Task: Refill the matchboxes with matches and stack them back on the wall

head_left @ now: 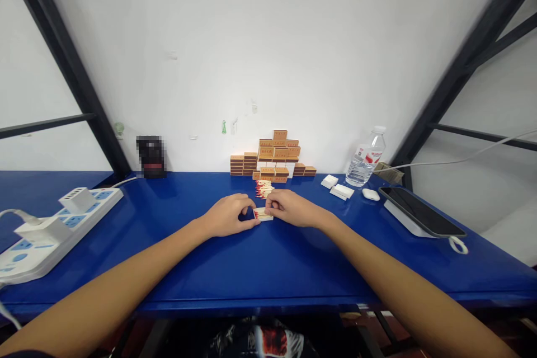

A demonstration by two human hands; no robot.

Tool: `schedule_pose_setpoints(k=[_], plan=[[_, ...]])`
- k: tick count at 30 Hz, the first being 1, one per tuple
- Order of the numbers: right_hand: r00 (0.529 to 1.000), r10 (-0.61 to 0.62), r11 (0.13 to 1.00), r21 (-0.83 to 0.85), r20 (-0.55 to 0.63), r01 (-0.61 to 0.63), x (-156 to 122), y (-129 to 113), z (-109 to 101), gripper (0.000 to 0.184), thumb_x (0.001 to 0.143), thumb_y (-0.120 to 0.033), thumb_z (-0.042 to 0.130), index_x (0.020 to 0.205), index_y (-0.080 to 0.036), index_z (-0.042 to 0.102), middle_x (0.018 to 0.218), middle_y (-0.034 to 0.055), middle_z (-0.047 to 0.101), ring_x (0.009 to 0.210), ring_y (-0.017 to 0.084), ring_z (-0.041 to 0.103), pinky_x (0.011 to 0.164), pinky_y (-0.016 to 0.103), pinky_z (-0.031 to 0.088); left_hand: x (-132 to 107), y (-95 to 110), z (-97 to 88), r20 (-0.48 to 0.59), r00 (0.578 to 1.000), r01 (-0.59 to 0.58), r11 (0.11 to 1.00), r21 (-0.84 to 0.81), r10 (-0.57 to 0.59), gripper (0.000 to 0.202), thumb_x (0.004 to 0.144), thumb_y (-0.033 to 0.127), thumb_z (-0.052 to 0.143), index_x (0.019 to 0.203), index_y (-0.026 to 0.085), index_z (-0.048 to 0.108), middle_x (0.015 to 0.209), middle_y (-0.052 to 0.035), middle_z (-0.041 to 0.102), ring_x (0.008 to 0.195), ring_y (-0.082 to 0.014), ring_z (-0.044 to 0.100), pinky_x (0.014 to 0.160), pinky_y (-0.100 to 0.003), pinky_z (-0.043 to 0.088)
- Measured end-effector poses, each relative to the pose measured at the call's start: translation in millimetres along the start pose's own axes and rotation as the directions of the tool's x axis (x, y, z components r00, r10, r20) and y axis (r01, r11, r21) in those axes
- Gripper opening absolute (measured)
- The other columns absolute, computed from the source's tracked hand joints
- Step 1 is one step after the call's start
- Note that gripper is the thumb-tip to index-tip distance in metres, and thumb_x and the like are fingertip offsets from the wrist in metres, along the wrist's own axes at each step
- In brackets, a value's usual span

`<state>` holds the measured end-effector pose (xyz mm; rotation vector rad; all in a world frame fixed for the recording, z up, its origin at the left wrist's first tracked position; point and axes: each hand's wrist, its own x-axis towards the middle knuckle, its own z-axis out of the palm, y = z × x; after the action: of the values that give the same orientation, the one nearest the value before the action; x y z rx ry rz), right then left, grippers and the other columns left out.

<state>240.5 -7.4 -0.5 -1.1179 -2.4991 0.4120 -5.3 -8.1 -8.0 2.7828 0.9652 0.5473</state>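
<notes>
A small white matchbox tray [264,217] lies on the blue table with several red-tipped matches in it. My left hand [230,215] grips the tray's left end between thumb and forefinger. At the tray's right side, the fingers of my right hand [289,207] are pinched together over the matches; what they hold, if anything, is hidden. Just behind the tray sits a loose pile of matches [264,188], partly covered by my right hand. Farther back, orange-brown matchboxes [279,152] are stacked against the wall.
Two white tray-like pieces [342,192], a white earphone case [371,194], a water bottle [364,162] and a phone [419,211] stand or lie to the right. A power strip [90,210] with plugs is at left. The blue table [235,274] ends in front of me.
</notes>
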Motion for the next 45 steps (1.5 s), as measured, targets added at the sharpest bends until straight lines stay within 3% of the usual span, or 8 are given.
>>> schedule_pose_setpoints(k=[5, 8, 18, 23, 28, 33, 38, 45], plan=[[0.988, 0.02, 0.999, -0.047, -0.153, -0.028, 3, 18, 7, 0.007, 0.098, -0.022, 0.059, 0.097, -0.018, 0.066, 0.088, 0.0026, 0.062, 0.076, 0.015, 0.056, 0.07, 0.026, 0.04, -1, -2, 1.7, 0.001, 1.0, 0.014, 1.0, 0.003, -0.014, 0.03, 0.093, 0.05, 0.065, 0.101, 0.021, 0.068, 0.082, -0.0019, 0.061, 0.078, -0.0197, 0.058, 0.068, -0.031, 0.042], [0.986, 0.034, 0.992, -0.113, -0.162, -0.052, 4, 30, 12, 0.013, 0.098, -0.018, 0.058, 0.108, -0.018, 0.065, 0.1, 0.006, 0.062, 0.087, 0.018, 0.059, 0.08, 0.029, 0.044, -1, -3, 3.1, -0.004, 1.0, 0.015, 1.0, 0.007, -0.015, 0.029, 0.093, 0.049, 0.066, 0.098, 0.021, 0.068, 0.083, -0.0016, 0.061, 0.078, -0.0193, 0.058, 0.068, -0.031, 0.041], [0.988, 0.146, 0.982, -0.113, -0.053, -0.151, 2, 30, 3, 0.011, 0.1, -0.022, 0.059, 0.09, -0.018, 0.061, 0.095, 0.007, 0.061, 0.082, 0.019, 0.059, 0.075, 0.03, 0.044, -1, -2, 1.7, 0.0, 1.0, 0.019, 1.0, 0.002, -0.019, 0.03, 0.093, 0.05, 0.066, 0.099, 0.021, 0.068, 0.082, -0.0019, 0.061, 0.078, -0.0197, 0.058, 0.068, -0.03, 0.041], [0.99, 0.057, 0.998, -0.016, -0.128, -0.06, -1, 17, -1, 0.012, 0.103, -0.026, 0.055, 0.094, -0.018, 0.06, 0.095, 0.0057, 0.061, 0.082, 0.018, 0.057, 0.075, 0.029, 0.044, -1, -3, 1.8, -0.004, 1.0, 0.015, 1.0, -0.004, -0.015, 0.03, 0.093, 0.05, 0.066, 0.101, 0.021, 0.068, 0.082, -0.0018, 0.061, 0.078, -0.0196, 0.058, 0.068, -0.031, 0.041], [0.999, -0.024, 1.0, -0.006, -0.032, 0.024, -2, 3, 2, 0.014, 0.101, -0.022, 0.057, 0.088, -0.019, 0.06, 0.093, 0.0041, 0.06, 0.082, 0.017, 0.056, 0.072, 0.027, 0.041, -1, -2, 1.3, 0.001, 1.0, 0.006, 1.0, 0.007, -0.006, 0.032, 0.094, 0.051, 0.064, 0.101, 0.02, 0.068, 0.081, -0.0021, 0.06, 0.078, -0.0198, 0.057, 0.067, -0.031, 0.04], [0.984, 0.037, 0.992, -0.113, -0.175, -0.058, 4, 19, 11, 0.006, 0.103, -0.02, 0.055, 0.101, -0.019, 0.06, 0.102, 0.0062, 0.061, 0.088, 0.019, 0.059, 0.078, 0.029, 0.042, -1, -2, 2.3, -0.001, 1.0, 0.015, 1.0, -0.004, -0.015, 0.03, 0.093, 0.049, 0.066, 0.105, 0.021, 0.069, 0.084, -0.0017, 0.061, 0.078, -0.0191, 0.058, 0.069, -0.03, 0.041], [0.985, 0.084, 0.978, -0.178, -0.152, -0.111, 8, 36, 18, 0.005, 0.103, -0.02, 0.055, 0.102, -0.019, 0.06, 0.106, 0.0074, 0.061, 0.089, 0.019, 0.06, 0.078, 0.029, 0.043, 0, -2, 2.3, -0.004, 1.0, 0.018, 1.0, -0.006, -0.018, 0.029, 0.093, 0.048, 0.066, 0.103, 0.021, 0.069, 0.083, -0.0013, 0.061, 0.078, -0.0188, 0.058, 0.069, -0.03, 0.041], [0.986, 0.076, 0.985, -0.146, -0.146, -0.097, 8, 38, 16, 0.003, 0.102, -0.022, 0.058, 0.102, -0.019, 0.059, 0.103, 0.0063, 0.06, 0.087, 0.018, 0.06, 0.078, 0.028, 0.044, 0, -3, 2.5, -0.001, 1.0, 0.016, 1.0, -0.001, -0.016, 0.03, 0.093, 0.049, 0.066, 0.103, 0.021, 0.069, 0.083, -0.0014, 0.061, 0.078, -0.0185, 0.057, 0.069, -0.03, 0.041]])
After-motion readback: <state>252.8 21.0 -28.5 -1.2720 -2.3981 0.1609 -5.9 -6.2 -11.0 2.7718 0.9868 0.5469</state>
